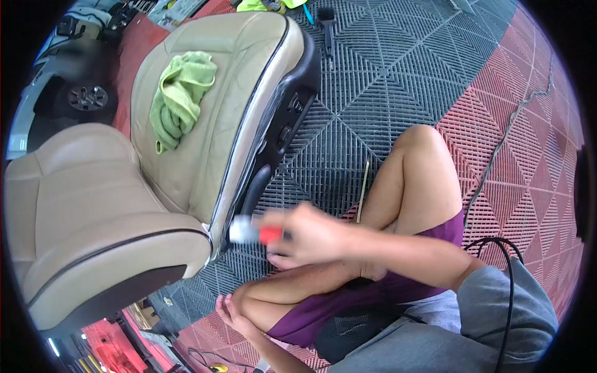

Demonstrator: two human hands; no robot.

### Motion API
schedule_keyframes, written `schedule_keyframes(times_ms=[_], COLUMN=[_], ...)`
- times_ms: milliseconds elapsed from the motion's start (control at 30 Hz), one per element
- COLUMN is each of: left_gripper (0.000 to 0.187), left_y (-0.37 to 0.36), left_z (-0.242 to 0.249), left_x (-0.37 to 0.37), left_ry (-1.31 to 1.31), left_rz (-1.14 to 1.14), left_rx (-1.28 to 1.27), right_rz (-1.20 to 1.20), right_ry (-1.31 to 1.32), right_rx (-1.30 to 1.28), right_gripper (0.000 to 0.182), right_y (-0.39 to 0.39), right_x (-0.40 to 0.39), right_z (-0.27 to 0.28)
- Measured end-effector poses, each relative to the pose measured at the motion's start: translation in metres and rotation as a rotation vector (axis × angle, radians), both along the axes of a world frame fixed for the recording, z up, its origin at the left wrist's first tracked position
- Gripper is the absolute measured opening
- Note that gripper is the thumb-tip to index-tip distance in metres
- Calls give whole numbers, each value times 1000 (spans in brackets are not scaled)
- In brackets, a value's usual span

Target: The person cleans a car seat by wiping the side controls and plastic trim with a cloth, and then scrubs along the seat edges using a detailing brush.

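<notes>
My right hand (308,233) is closed around a small white and red object (245,230), blurred by motion; its exact kind I cannot tell. Its white end points at the seam of a beige leather car seat (242,93), close to the black side lever (254,189). My left hand (233,317) lies beside my bent left knee with its fingers apart and holds nothing. A crumpled green cloth (183,96) rests on the seat's leather. Dark switches (289,124) show on the seat's black side trim.
A black brush (328,37) lies on the grey and red grid floor (385,68). One thin pale stick (364,186) is near my right leg. A cable (513,118) crosses the floor at right. A car wheel (87,97) stands behind the seat, and red equipment (112,345) is at lower left.
</notes>
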State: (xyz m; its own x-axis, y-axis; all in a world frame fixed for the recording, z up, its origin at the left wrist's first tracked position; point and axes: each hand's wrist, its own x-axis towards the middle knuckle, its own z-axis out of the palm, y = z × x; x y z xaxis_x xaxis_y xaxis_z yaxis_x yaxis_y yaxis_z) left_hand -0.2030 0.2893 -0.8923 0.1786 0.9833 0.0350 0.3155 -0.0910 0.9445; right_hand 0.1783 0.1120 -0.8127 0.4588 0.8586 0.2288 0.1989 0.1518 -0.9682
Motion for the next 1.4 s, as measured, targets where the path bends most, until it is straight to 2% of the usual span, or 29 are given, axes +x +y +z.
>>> schedule_keyframes(times_ms=[33,67,133,167,200,267,300,333,367,400,467,533,567,600,667,767,833,900,933,1000,1033,1067,1100,1133,1200,1233,1267,1300,1400], left_gripper=[30,30,29,29,28,27,27,27,27,27,27,28,28,28,29,29,29,28,27,26,26,26,26,26,27,28,28,30,30], left_y=[-11,-22,-28,-29,-29,-32,-28,-25,-23,-22,-20,-23,-26,-29,-33,-27,-26,-24,-30,-28,-30,-35,-39,-42,-45,-41,-36,-30,-21], left_z=[5,17,24,23,21,28,26,25,24,23,21,18,18,19,21,19,22,24,24,22,23,26,27,28,36,33,28,24,22], left_x=[2,14,20,19,22,37,35,32,32,31,29,21,20,22,16,28,33,35,30,24,21,16,18,23,25,32,40,37,34], left_ry=[-7,-11,-17,-19,-26,-38,-29,-12,-21,-27,-37,-41,-48,-54,-50,-65,-51,-40,-44,-74,-34,-34,-41,-48,21,5,-10,-13,26], left_rz=[35,77,120,127,130,155,142,124,118,115,95,88,95,99,106,119,93,81,83,92,41,38,42,45,97,112,120,95,74], left_rx=[-12,-19,-11,-2,8,-15,-18,-22,-30,-42,-49,-42,-29,-15,-6,-28,-13,-56,-68,-74,-29,-22,-9,7,48,54,57,45,11], right_rz=[-136,-364,-515,-687,-806,-837,-810,-617,-550,-194,189,-198,-399,-517,-1086,-798,-581,59,219,81,-156,-327,-465,-777,-775,-932,-729,-797,62], right_ry=[-78,-319,246,178,300,220,91,-26,-373,-232,59,-176,-217,22,191,-64,-57,35,155,182,-32,-35,143,114,283,181,269,-131,187], right_rx=[117,246,-151,-69,-15,49,-121,-164,100,33,-140,212,102,-210,-14,-201,137,-161,-183,-75,-55,-34,-233,-100,257,-72,-201,31,-84], right_gripper=[29,25,29,33,19,34,32,30,29,30,29,20,18,16,18,15,20,20,18,20,24,22,20,20,25,23,22,19,18], right_y=[-1,7,-12,-15,-24,-19,-9,3,13,7,-2,15,6,5,-6,15,39,38,44,44,35,28,11,3,-20,-4,14,41,42], right_x=[24,66,136,178,192,203,174,132,88,49,6,44,85,128,169,144,49,-16,-39,-30,4,43,75,102,170,141,96,59,-36], right_z=[-2,-12,34,17,37,31,26,26,12,24,38,11,25,28,58,36,23,36,35,17,14,12,33,33,-15,15,32,-1,-28])
